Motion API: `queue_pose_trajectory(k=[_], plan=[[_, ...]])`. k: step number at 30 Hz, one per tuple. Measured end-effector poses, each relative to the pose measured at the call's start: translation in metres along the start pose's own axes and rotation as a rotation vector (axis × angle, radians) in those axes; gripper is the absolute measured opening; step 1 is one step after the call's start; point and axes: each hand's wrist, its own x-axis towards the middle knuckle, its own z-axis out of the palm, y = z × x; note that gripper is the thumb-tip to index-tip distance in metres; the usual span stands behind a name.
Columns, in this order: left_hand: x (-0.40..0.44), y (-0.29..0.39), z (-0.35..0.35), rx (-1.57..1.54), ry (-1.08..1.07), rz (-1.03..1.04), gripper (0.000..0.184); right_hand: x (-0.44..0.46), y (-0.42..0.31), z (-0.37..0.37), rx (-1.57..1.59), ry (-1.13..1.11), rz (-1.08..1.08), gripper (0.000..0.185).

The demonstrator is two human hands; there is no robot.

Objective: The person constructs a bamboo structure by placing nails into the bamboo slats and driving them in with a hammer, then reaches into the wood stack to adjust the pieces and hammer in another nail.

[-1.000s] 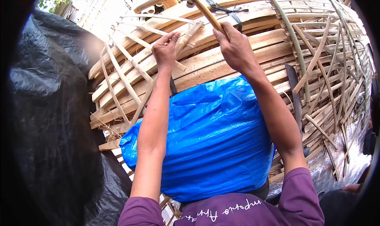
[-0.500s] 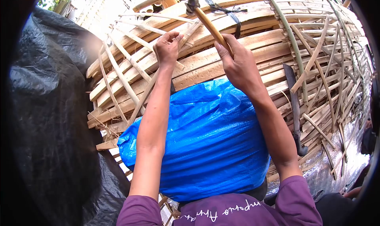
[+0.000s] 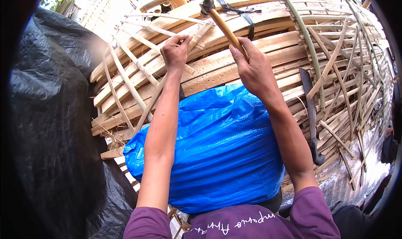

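The right hand has its fingers wrapped around a dark-headed, tan-handled wooden hammer, whose long axis slants up-left from them. Nearer the pale split-bamboo piece, the left hand curls its fingers beside it; their hold cannot be made out.

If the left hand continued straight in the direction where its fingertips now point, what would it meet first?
Most likely the left hand would meet the pale bamboo piece, just up and to the right in the picture. Depth is unclear here, so they might be in contact.
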Motion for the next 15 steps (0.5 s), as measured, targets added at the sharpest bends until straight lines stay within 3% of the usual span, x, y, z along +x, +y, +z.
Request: queue_pose_trajectory(k=[15], plan=[[0.0003, 0.0008, -0.0013, -0.003, -0.039, -0.049, 0.014, 0.0004, 0.0031, -0.0007, 0.0, -0.011, 0.019, 0.024]])
